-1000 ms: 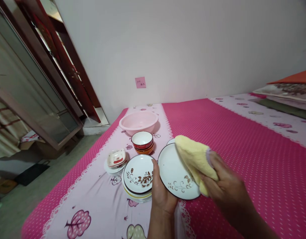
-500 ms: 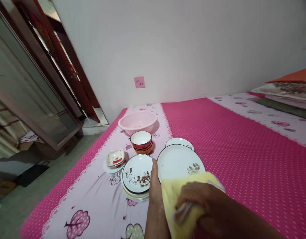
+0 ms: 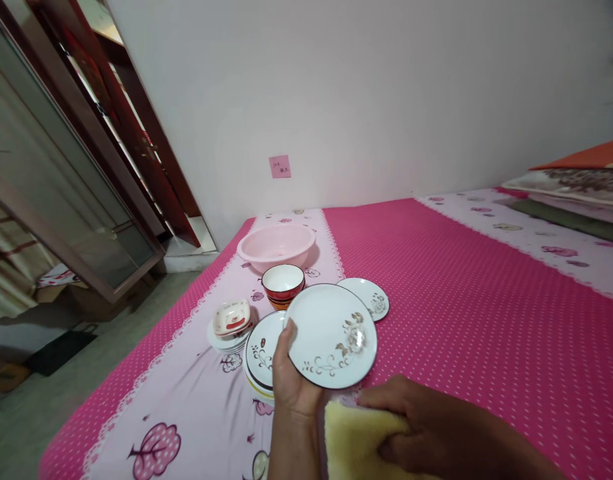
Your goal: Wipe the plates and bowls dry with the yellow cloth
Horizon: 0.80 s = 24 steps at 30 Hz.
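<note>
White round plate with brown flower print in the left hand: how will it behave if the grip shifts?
The white round plate with brown flower print looks rigid and glazed, with a glare spot, so probably slick. The left hand grips only one edge, so it may tip. Likely ceramic and breakable, though the pink dotted cover beneath looks soft.

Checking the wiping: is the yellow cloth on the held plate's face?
No: the yellow cloth sits under the right hand, below the plate in the left hand.
</note>
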### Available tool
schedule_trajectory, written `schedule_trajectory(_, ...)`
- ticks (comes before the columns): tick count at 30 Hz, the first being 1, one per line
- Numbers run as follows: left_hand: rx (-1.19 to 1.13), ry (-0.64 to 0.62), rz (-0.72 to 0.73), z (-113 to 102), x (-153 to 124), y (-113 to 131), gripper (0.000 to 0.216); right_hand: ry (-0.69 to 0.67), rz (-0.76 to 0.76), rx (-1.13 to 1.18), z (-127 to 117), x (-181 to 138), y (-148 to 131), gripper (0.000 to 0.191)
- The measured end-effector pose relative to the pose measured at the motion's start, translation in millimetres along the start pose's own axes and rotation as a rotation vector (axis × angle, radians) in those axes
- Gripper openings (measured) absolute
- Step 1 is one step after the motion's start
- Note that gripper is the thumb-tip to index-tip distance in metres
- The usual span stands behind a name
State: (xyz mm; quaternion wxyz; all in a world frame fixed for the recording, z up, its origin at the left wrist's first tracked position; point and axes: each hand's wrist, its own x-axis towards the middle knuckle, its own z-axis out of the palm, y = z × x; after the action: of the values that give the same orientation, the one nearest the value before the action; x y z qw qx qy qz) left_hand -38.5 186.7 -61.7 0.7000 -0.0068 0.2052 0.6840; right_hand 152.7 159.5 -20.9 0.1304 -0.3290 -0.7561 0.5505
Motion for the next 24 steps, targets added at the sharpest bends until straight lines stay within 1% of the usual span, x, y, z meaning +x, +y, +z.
schedule_trajectory(2,0.007,0.056,0.091,0.2,-3.3,14.8,0.048,-0.041,0.022,0.020,0.0,5.2,3.2,0.017)
schedule_trajectory(4,0.008,0.107,0.216,-1.5,-6.4,29.2,0.048,-0.042,0.055,0.025,0.8,11.0,6.8,0.015)
schedule_trajectory(6,0.010,0.119,0.314,-4.4,-8.3,40.0,0.045,-0.007,0.043,0.024,2.1,16.6,9.9,0.016)
schedule_trajectory(8,0.022,0.102,0.349,-7.2,-8.4,45.1,0.044,0.018,0.009,0.059,3.3,20.9,12.0,0.016)
schedule_trajectory(11,0.034,0.107,0.316,-8.2,-6.7,43.2,0.044,0.047,-0.071,0.140,4.7,23.0,12.9,0.007)
schedule_trajectory(12,0.032,0.107,0.290,-7.5,-6.2,40.9,0.045,0.052,-0.096,0.163,5.1,22.6,12.6,0.012)
schedule_trajectory(14,0.026,0.088,0.233,-4.9,-5.8,35.2,0.046,0.059,-0.134,0.177,6.2,21.1,11.2,0.034)
schedule_trajectory(16,0.024,0.066,0.188,-2.1,-6.0,29.4,0.047,0.059,-0.126,0.167,7.6,20.1,9.7,0.049)
schedule_trajectory(18,0.036,0.073,0.172,-0.2,-6.3,24.1,0.048,0.066,-0.117,0.139,9.2,21.1,9.8,0.055)
schedule_trajectory(20,0.051,0.079,0.167,0.2,-5.6,19.2,0.048,0.102,-0.124,0.120,10.9,24.2,12.7,0.056)
schedule_trajectory(22,0.065,0.050,0.151,-0.8,-3.8,14.8,0.048,0.157,-0.129,0.119,12.4,28.6,18.3,0.056)
schedule_trajectory(24,0.073,0.013,0.124,-2.7,-1.4,10.7,0.047,0.194,-0.112,0.180,12.8,32.8,25.0,0.056)
